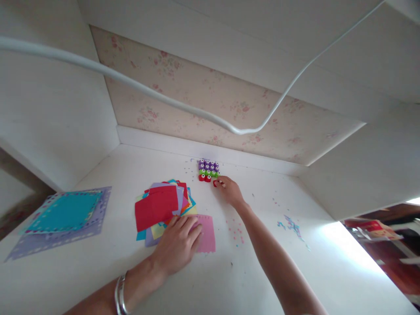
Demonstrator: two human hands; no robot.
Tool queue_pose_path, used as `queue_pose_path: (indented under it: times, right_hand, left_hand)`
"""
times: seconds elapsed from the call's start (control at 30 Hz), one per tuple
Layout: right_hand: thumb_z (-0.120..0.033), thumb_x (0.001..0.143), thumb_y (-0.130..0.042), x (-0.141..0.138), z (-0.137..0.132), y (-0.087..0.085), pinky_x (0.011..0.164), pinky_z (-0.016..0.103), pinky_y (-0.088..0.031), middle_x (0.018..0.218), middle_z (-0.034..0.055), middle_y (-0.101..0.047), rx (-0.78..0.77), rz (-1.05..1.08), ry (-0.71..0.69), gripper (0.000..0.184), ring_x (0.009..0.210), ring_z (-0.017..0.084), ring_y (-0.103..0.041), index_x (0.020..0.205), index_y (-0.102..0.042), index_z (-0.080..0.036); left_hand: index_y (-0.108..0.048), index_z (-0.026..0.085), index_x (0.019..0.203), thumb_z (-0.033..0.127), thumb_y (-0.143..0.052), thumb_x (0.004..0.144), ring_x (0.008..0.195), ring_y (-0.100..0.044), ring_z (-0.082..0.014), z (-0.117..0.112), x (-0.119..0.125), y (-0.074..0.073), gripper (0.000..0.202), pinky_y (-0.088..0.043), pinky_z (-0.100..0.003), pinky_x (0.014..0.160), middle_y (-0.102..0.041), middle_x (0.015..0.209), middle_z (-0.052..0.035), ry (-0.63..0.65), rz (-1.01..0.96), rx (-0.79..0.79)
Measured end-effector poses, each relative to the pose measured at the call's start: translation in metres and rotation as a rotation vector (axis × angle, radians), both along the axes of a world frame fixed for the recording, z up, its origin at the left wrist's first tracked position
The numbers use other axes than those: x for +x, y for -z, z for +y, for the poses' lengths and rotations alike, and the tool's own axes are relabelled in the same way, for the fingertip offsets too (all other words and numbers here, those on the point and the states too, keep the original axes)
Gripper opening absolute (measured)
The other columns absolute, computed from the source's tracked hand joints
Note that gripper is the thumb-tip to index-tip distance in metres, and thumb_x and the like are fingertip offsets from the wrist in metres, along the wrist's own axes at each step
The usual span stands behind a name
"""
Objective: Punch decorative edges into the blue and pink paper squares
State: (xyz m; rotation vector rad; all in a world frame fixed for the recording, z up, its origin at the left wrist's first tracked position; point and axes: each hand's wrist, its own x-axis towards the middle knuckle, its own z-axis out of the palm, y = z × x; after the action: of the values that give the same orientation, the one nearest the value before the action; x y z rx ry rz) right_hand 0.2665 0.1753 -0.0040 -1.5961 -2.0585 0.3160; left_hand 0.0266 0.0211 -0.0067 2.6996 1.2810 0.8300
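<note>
My left hand (179,243) lies flat, fingers stretched, over the left part of a pink paper sheet (206,234) with small notches along its edges. Touching its fingertips is a loose pile of coloured paper (155,205), with a red sheet on top. Farther off, my right hand (229,190) has its fingers closed on a small red craft punch (215,183). This punch is just right of the front row in a block of small paper punches (208,167), purple at the back, then green, then red.
Blue and lilac sheets with punched edges (68,214) lie at the left. Pink paper bits (238,229) are scattered near my right forearm, and blue-purple bits (292,225) farther right. A white cable (183,105) hangs across the view. A wallpapered back panel (213,100) closes off the desk (262,280).
</note>
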Motion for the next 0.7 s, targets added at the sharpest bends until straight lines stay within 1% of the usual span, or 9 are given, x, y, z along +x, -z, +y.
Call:
queue_pose_path:
  times: [0.13,0.2,0.27,0.37,0.47,0.5,0.57,0.63,0.7]
  right_hand:
    - [-0.025,0.089,-0.053,0.010,-0.019,0.000,0.079,0.030,-0.051,0.102,0.0026,-0.073,-0.045,0.022,-0.001,0.023,0.085,0.019,-0.069,0.105,-0.070,-0.026]
    - [-0.028,0.089,-0.056,0.013,-0.038,-0.002,0.077,0.030,-0.051,0.098,0.0022,-0.074,-0.044,0.072,0.020,0.020,0.081,0.019,-0.069,0.101,-0.071,-0.027]
    - [-0.033,0.088,-0.057,0.015,-0.062,-0.005,0.078,0.031,-0.052,0.098,0.0035,-0.074,-0.007,0.165,0.054,0.019,0.082,0.020,-0.068,0.097,-0.072,-0.025]
    - [-0.035,0.089,-0.057,0.014,-0.100,-0.007,0.077,0.030,-0.052,0.094,0.0054,-0.073,0.050,0.296,0.080,0.020,0.086,0.020,-0.068,0.089,-0.073,-0.023]
    - [-0.033,0.089,-0.058,0.014,-0.127,-0.005,0.072,0.029,-0.053,0.090,0.0061,-0.072,0.042,0.300,0.093,0.019,0.081,0.019,-0.067,0.085,-0.073,-0.022]
    - [-0.032,0.089,-0.059,0.016,-0.132,-0.004,0.071,0.029,-0.054,0.091,0.0066,-0.072,0.030,0.279,0.084,0.018,0.082,0.020,-0.067,0.085,-0.073,-0.022]
    - [-0.032,0.089,-0.059,0.019,-0.138,-0.001,0.075,0.031,-0.054,0.099,0.0080,-0.071,0.006,0.233,0.042,0.017,0.091,0.022,-0.066,0.092,-0.073,-0.022]
    - [-0.032,0.090,-0.057,0.024,-0.140,0.000,0.080,0.033,-0.055,0.113,0.0091,-0.069,-0.024,0.221,-0.004,0.021,0.103,0.023,-0.064,0.103,-0.072,-0.024]
    - [-0.030,0.091,-0.054,0.029,-0.139,0.000,0.085,0.034,-0.054,0.122,0.0081,-0.066,-0.078,0.242,-0.057,0.026,0.110,0.023,-0.062,0.112,-0.069,-0.026]
  left_hand:
    - [-0.060,0.019,0.116,0.028,-0.046,0.095,0.108,-0.054,-0.0266,0.009,0.002,-0.005,0.026,-0.038,-0.045,0.089,-0.061,0.120,-0.0084,-0.122,0.029,-0.037]
    - [-0.059,0.018,0.118,0.031,-0.048,0.095,0.111,-0.052,-0.0275,0.012,0.006,-0.008,0.029,-0.038,-0.045,0.090,-0.061,0.121,-0.0094,-0.147,0.052,-0.054]
    - [-0.058,0.018,0.120,0.035,-0.050,0.094,0.112,-0.052,-0.0285,0.014,0.012,-0.010,0.033,-0.037,-0.046,0.090,-0.061,0.121,-0.0105,-0.158,0.075,-0.068]
    - [-0.060,0.017,0.116,0.038,-0.054,0.091,0.110,-0.052,-0.0302,0.017,0.022,-0.014,0.034,-0.037,-0.047,0.090,-0.062,0.115,-0.0120,-0.170,0.126,-0.100]
    - [-0.065,0.019,0.104,0.037,-0.056,0.089,0.102,-0.054,-0.0298,0.023,0.031,-0.019,0.025,-0.038,-0.047,0.088,-0.064,0.102,-0.0100,-0.151,0.175,-0.142]
    - [-0.065,0.020,0.100,0.036,-0.057,0.088,0.100,-0.054,-0.0294,0.026,0.034,-0.021,0.022,-0.038,-0.047,0.087,-0.064,0.098,-0.0092,-0.142,0.180,-0.156]
    - [-0.066,0.021,0.095,0.035,-0.060,0.086,0.099,-0.055,-0.0286,0.032,0.036,-0.021,0.017,-0.039,-0.045,0.088,-0.064,0.094,-0.0078,-0.131,0.160,-0.188]
    - [-0.065,0.021,0.093,0.030,-0.061,0.085,0.097,-0.057,-0.0261,0.038,0.035,-0.019,0.012,-0.041,-0.041,0.087,-0.065,0.092,-0.0066,-0.104,0.090,-0.246]
    - [-0.064,0.022,0.092,0.024,-0.058,0.086,0.091,-0.061,-0.0223,0.045,0.033,-0.016,0.009,-0.045,-0.034,0.082,-0.067,0.090,-0.0046,-0.047,-0.023,-0.356]
